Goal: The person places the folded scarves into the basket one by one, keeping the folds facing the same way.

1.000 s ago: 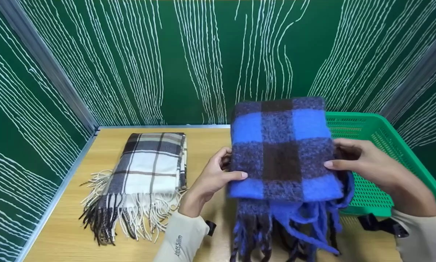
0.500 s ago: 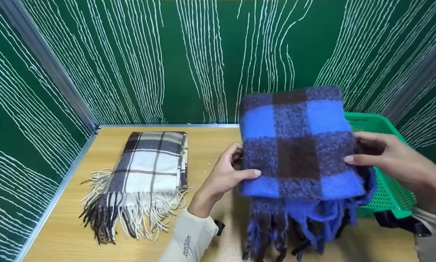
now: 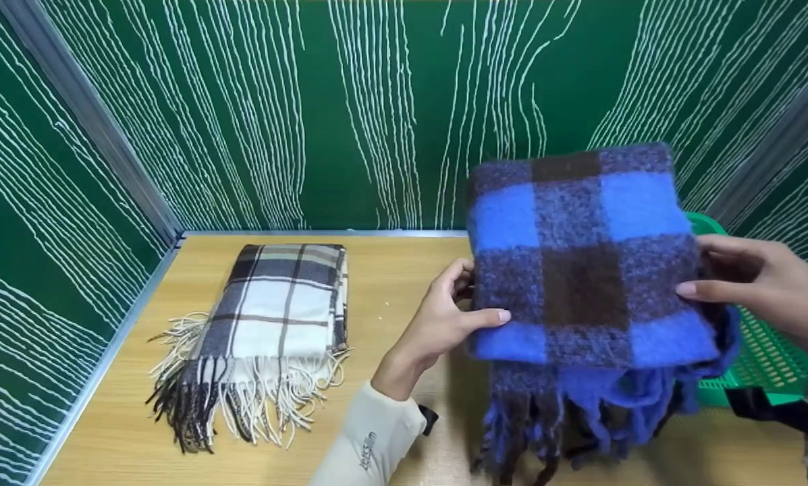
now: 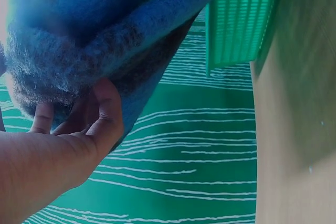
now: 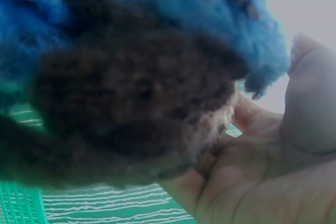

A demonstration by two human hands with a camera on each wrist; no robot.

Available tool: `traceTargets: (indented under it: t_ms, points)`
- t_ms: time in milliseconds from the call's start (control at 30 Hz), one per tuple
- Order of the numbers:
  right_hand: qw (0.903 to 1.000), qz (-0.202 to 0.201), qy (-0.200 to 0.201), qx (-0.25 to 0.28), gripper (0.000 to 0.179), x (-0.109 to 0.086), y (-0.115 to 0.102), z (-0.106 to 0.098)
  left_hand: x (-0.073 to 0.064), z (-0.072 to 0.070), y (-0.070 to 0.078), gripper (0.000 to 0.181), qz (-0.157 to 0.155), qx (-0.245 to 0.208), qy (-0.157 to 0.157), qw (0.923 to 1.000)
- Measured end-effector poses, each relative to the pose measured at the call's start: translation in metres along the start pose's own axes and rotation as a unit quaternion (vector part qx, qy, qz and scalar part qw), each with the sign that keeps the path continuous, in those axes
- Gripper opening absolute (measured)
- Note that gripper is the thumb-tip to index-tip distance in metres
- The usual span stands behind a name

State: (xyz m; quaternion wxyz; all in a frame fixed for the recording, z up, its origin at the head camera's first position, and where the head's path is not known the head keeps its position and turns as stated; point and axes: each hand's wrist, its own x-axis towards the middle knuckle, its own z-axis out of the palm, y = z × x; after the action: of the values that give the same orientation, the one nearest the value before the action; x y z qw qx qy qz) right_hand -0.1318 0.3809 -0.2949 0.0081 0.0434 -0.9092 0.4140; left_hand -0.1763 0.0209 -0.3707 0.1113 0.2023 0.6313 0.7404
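A folded blue and dark brown checked scarf point(image 3: 582, 283) hangs above the table's right side, its thick fringe dangling below. My left hand point(image 3: 437, 317) grips its left edge, thumb on the front face and fingers curled behind. On the opposite edge my right hand point(image 3: 768, 283) pinches it the same way. In the left wrist view, fingers of the left hand point(image 4: 89, 124) tuck into the underside of the folds. The right wrist view has the scarf point(image 5: 136, 93) close up and blurred, with the right hand point(image 5: 252, 166) at its edge. A folded white, grey and brown plaid scarf point(image 3: 275, 304) lies at left.
A green plastic basket point(image 3: 775, 358) stands at the right, partly hidden behind the blue scarf and right hand. Green panels with wavy white lines point(image 3: 370, 121) enclose the wooden table point(image 3: 404, 378) at the back and sides. Tiny white specks lie on the tabletop.
Both hands have carried the blue checked scarf to the right and slightly up, so it now covers more of the green basket. The plaid scarf stays where it was.
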Motion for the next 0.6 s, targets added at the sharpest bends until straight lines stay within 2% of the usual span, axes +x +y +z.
traceTargets:
  t_ms: [167, 333, 500, 600]
  points:
    - [0.9993, -0.015, 0.031, 0.016, 0.054, -0.004, 0.004, -0.007, 0.006, 0.008, -0.001, 0.042, 0.009, -0.003, -0.005, 0.9999]
    - [0.9974, -0.036, 0.062, 0.004, 0.06, -0.007, 0.01, -0.012, 0.01, 0.016, -0.003, 0.042, 0.009, -0.007, -0.009, 0.9999]
    - [0.9961, -0.043, 0.072, -0.029, 0.058, -0.008, 0.02, -0.019, 0.013, 0.024, -0.003, 0.043, 0.005, -0.009, -0.015, 0.9998]
    - [0.9959, -0.051, 0.071, -0.021, 0.056, -0.008, 0.03, -0.025, 0.014, 0.028, -0.003, 0.045, 0.004, -0.006, -0.02, 0.9998]
